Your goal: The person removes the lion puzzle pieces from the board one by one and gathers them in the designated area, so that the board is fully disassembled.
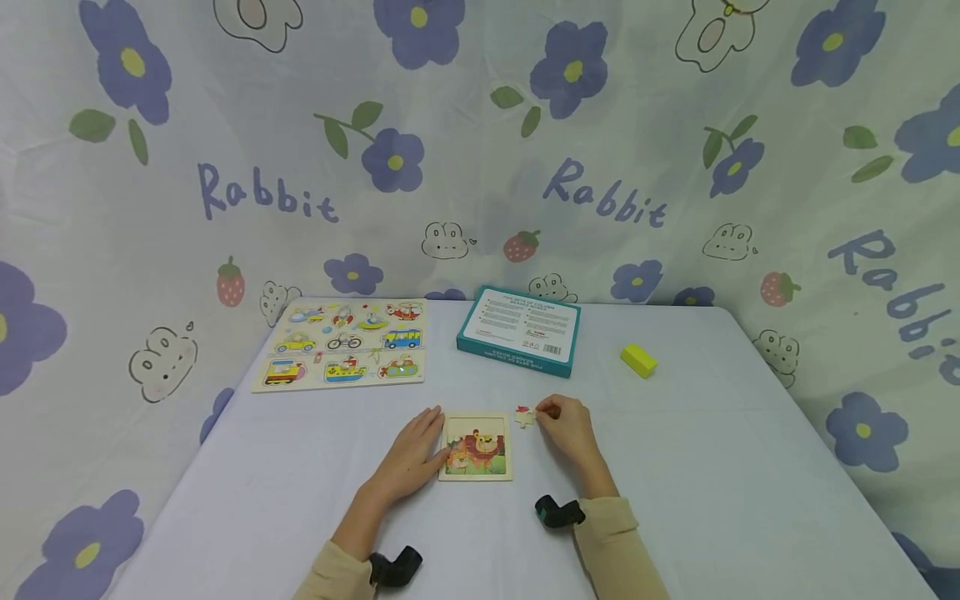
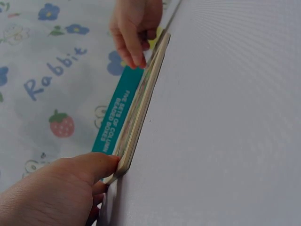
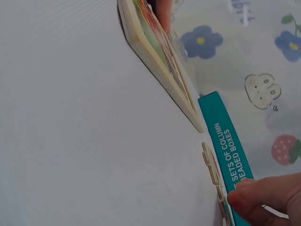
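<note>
A square wooden jigsaw puzzle board (image 1: 475, 477) with a lion picture lies on the table, its upper part pale and bare. My left hand (image 1: 410, 454) holds its left side, the thumb over the rim and the other fingers along the outer edge. To the right of the board, my right hand (image 1: 567, 425) pinches a small puzzle piece (image 1: 524, 417) between thumb and index finger, at table height. From the right wrist view, thin puzzle pieces (image 3: 210, 162) lie edge-on by the fingertips of the right hand (image 3: 265, 195); the exact contact is partly hidden.
Behind the board lies a teal box (image 1: 517, 329) with a white printed face. A larger wooden puzzle board (image 1: 345, 343) with vehicle pictures is at the back left. A yellow block (image 1: 638, 360) sits at the back right. A patterned cloth (image 1: 480, 150) hangs behind the white table (image 1: 720, 467).
</note>
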A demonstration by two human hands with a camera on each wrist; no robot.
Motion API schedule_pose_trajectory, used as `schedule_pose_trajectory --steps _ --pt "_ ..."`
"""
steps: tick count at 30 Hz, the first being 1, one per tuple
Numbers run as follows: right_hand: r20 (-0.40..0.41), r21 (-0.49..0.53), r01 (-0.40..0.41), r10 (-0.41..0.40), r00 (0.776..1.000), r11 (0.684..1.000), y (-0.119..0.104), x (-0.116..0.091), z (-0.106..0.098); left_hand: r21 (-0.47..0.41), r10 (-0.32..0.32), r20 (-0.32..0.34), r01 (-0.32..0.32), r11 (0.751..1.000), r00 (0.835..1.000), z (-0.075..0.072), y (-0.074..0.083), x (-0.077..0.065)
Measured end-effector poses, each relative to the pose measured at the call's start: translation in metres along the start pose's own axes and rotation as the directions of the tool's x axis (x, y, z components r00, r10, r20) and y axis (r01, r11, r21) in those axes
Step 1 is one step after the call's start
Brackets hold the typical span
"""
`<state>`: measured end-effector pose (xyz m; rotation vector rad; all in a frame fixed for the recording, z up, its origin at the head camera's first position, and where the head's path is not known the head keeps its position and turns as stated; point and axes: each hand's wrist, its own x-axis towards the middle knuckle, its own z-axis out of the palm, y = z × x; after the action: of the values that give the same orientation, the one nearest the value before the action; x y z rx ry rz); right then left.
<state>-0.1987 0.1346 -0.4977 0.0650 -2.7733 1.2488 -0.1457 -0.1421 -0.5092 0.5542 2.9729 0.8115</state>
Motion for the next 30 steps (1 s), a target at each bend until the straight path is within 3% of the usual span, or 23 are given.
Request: schedule_pose_trajectory --steps 7,15,30 --pt "0.020 -0.106 0.091 -0.089 0.996 0.990 0.0024 -0.0020 0.0038 0.009 0.000 -0.001 0.000 1.000 1.000 0.0007 0.0001 -0.0005" --pt "0.023 -0.232 0.196 -0.196 0.980 0.953 0.0054 -0.0043 0.0066 0.005 0.006 -0.005 -0.006 1.000 1.000 0.0006 0.0005 -0.0003" --pt "0.090 -0.276 0.244 -0.228 0.969 0.930 0.0066 -0.0036 0.0072 -0.006 -0.006 -0.005 0.006 1.000 1.000 0.0010 0.0001 -0.0001"
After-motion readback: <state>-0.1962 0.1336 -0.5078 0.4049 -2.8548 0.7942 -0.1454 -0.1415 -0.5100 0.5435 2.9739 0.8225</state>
